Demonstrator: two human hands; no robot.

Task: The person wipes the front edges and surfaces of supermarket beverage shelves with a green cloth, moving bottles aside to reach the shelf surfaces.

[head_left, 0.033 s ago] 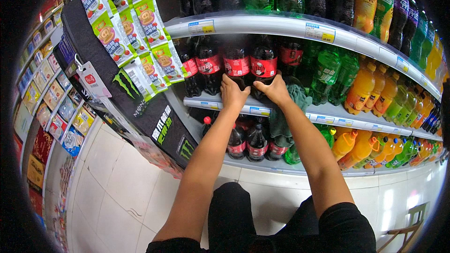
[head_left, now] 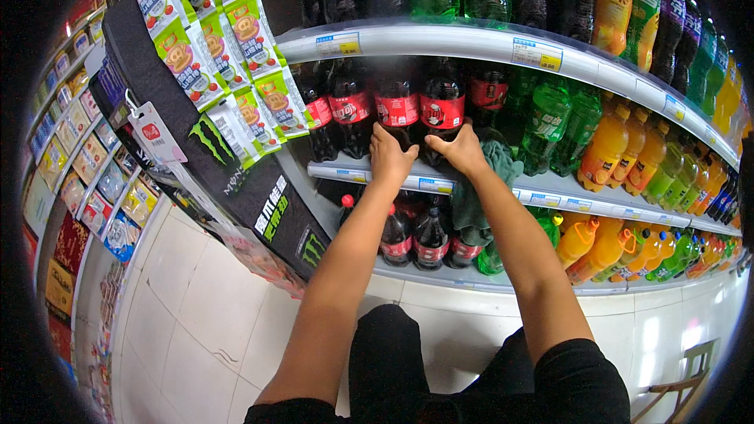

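Two dark cola bottles with red labels stand side by side on the middle shelf [head_left: 534,198]. My left hand [head_left: 393,155] is closed round the lower part of the left cola bottle [head_left: 397,110], its thumb pointing toward the other bottle. Low on the right cola bottle [head_left: 442,111], my right hand [head_left: 457,151] grips with the thumb across the front. The far sides of both bottles and some fingertips are hidden. A dark green cloth [head_left: 473,208] hangs over the shelf edge beside my right wrist.
More cola bottles [head_left: 348,108] flank the held ones, with green soda bottles [head_left: 547,122] and orange juice bottles [head_left: 605,149] to the right. Above runs the upper shelf edge [head_left: 455,41]. Snack packets [head_left: 228,47] hang on a black display stand [head_left: 259,188] at left. Large bottles [head_left: 430,239] fill the bottom shelf.
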